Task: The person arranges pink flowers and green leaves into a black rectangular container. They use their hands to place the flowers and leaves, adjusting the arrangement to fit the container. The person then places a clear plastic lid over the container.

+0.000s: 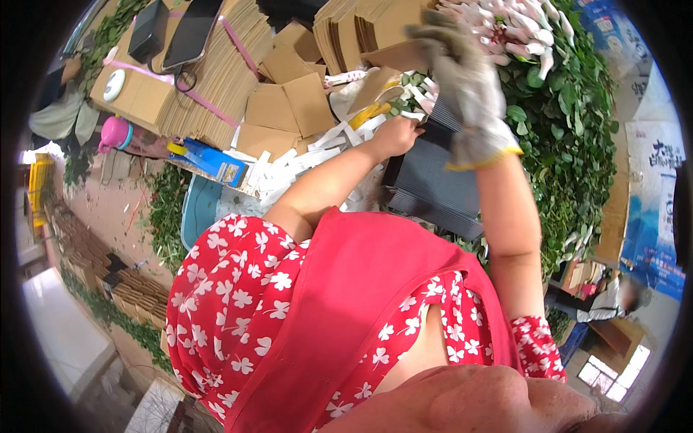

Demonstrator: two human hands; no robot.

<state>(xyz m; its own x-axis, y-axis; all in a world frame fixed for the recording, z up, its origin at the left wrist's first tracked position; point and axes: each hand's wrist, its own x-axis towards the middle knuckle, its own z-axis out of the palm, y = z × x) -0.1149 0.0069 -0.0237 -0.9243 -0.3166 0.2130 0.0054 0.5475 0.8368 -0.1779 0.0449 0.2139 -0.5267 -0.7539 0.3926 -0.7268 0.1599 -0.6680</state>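
My left hand is bare and closed, its fingers curled in at the lower end of a small bunch of white blooms with green leaves. What lies inside its fingers is hidden. My right hand wears a pale work glove with a yellow cuff. It is raised beside a brown cardboard piece, and motion smears its fingers. Under the hands sits a dark grey ribbed surface. Just left of the bunch, something yellow lies among white paper strips.
Pale pink wrapped flower heads top a heap of leafy stems on the right. Stacked cardboard sheets, a black phone-like slab, scissors and a pink bottle occupy the left. A blue tub stands below.
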